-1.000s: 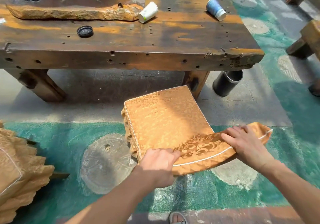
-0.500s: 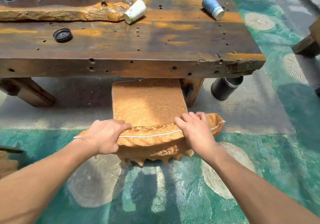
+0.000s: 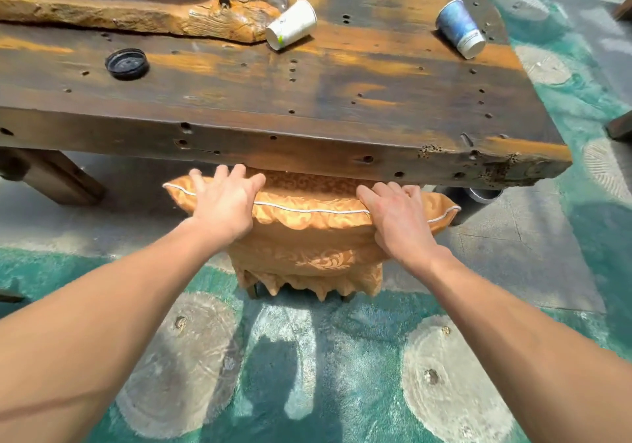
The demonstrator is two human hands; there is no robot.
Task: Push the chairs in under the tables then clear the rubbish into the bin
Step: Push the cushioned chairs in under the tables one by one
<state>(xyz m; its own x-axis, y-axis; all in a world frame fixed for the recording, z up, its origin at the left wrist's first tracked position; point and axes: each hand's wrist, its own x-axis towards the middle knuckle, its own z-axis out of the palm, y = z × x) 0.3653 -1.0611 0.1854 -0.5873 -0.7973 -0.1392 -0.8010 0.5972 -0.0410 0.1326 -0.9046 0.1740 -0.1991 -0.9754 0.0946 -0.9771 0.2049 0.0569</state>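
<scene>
A chair with an orange patterned cushion (image 3: 307,218) stands mostly under the dark wooden table (image 3: 307,100); only its near edge and fringed skirt show. My left hand (image 3: 222,203) lies on the cushion's left near edge, fingers spread over the top. My right hand (image 3: 400,216) presses on the right near edge, fingers over the piping. On the table lie a tipped white paper cup (image 3: 291,24), a tipped blue paper cup (image 3: 460,28) and a black lid (image 3: 127,64).
A black cylindrical bin (image 3: 480,196) stands under the table's right end, mostly hidden. A thick raw wood slab (image 3: 119,14) lies at the table's back left. A table leg (image 3: 58,179) stands at left. The floor is green with pale stump prints.
The chair turned square to the table and slid forward under it. Both hands stayed on the cushion's near edge and moved with it. The view came closer to the table.
</scene>
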